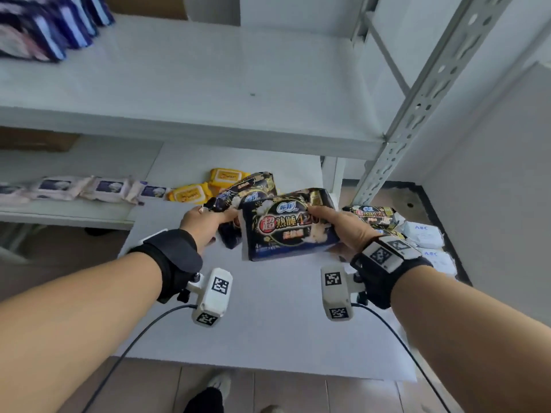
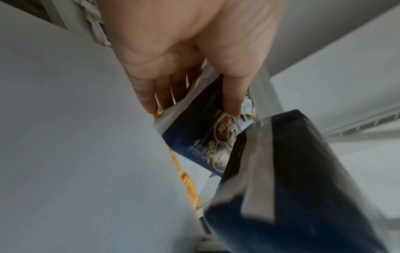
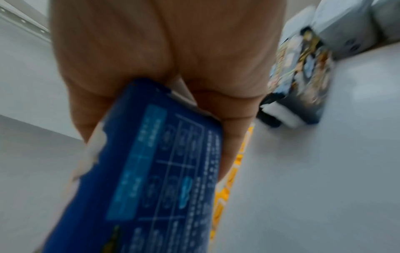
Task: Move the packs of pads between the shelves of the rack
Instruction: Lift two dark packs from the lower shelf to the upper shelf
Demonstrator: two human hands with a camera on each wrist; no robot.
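Two dark blue packs of pads with gold and white print are lifted above the lower shelf (image 1: 268, 308). My left hand (image 1: 213, 217) grips the left pack (image 1: 247, 195) by its near end, thumb on top. In the left wrist view the left hand (image 2: 190, 104) pinches that pack (image 2: 194, 137), and the other pack (image 2: 303, 188) fills the foreground. My right hand (image 1: 325, 231) grips the right pack (image 1: 283, 228), thumb on its printed face. The right wrist view shows the right hand (image 3: 160, 145) around this pack's blue back (image 3: 155, 171).
More dark packs (image 1: 372, 216) and white packs (image 1: 423, 234) lie at the lower shelf's right end. Yellow wipe packs (image 1: 187, 193) sit behind my hands. The upper shelf (image 1: 179, 84) holds striped packs (image 1: 44, 28) at far left. A perforated rack upright (image 1: 417, 108) stands right.
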